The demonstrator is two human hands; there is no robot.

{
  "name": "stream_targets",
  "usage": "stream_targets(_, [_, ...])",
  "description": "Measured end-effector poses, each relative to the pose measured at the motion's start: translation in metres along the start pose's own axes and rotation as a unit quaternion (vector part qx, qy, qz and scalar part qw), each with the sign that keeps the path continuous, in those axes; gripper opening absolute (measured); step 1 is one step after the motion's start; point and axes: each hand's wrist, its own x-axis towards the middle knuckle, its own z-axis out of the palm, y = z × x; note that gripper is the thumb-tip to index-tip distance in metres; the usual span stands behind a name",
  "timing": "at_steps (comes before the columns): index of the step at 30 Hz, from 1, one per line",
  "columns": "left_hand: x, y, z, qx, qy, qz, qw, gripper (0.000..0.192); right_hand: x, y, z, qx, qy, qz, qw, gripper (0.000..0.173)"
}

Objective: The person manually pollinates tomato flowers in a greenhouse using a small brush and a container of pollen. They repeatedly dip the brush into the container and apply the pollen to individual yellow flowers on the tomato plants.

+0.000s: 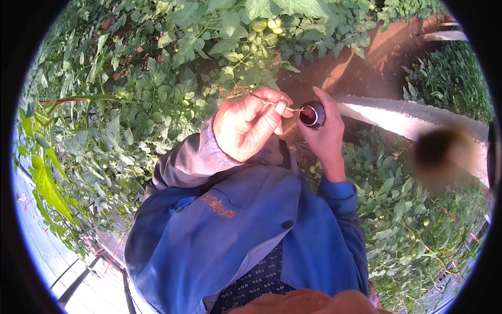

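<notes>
My left hand (251,125) pinches a thin, light-coloured stick (295,110) between thumb and fingertips. The stick's far end reaches the open mouth of a small dark bottle (319,114); whether it touches what is inside cannot be told. Around that bottle curl the fingers of my right hand (331,129), with the mouth tilted up towards me. Something dark red shows inside it. Both hands are close together in front of my blue jacket (251,219), over the soil and leaves.
Tomato plants (164,86) grow thickly ahead and to the left, with green tomatoes (259,25) near the top. A pale concrete-like strip (392,114) crosses bare soil (333,74) at right. A leafy stem (90,98) hangs at left. A blurred dark object (439,153) covers part of the right side.
</notes>
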Motion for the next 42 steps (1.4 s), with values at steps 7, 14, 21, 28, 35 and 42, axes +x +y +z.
stream_targets(7, [0.078, -0.002, -0.020, 0.031, -0.068, -0.020, 0.997, 0.016, 0.056, 0.004, -0.015, -0.022, 0.040, -0.005, 0.999, 0.072])
stream_targets(14, [0.118, 0.001, -0.014, 0.120, -0.012, -0.039, 0.992, 0.009, 0.095, 0.022, -0.021, 0.023, 0.012, -0.018, 0.999, 0.074])
stream_targets(21, [0.132, 0.014, 0.014, 0.051, 0.109, -0.121, 0.985, 0.018, 0.131, 0.039, -0.043, 0.039, -0.041, -0.064, 0.996, 0.074])
stream_targets(28, [0.130, 0.022, 0.034, 0.232, 0.068, 0.063, 0.968, 0.008, 0.156, 0.060, -0.046, 0.054, -0.043, -0.147, 0.987, 0.067])
stream_targets(35, [0.127, 0.026, 0.033, 0.280, 0.030, 0.128, 0.951, 0.013, 0.161, 0.050, -0.051, 0.076, -0.086, -0.117, 0.986, 0.072])
stream_targets(42, [0.112, 0.043, 0.024, 0.183, 0.100, 0.119, 0.971, 0.013, 0.159, 0.028, -0.053, 0.037, -0.065, -0.151, 0.986, 0.069])
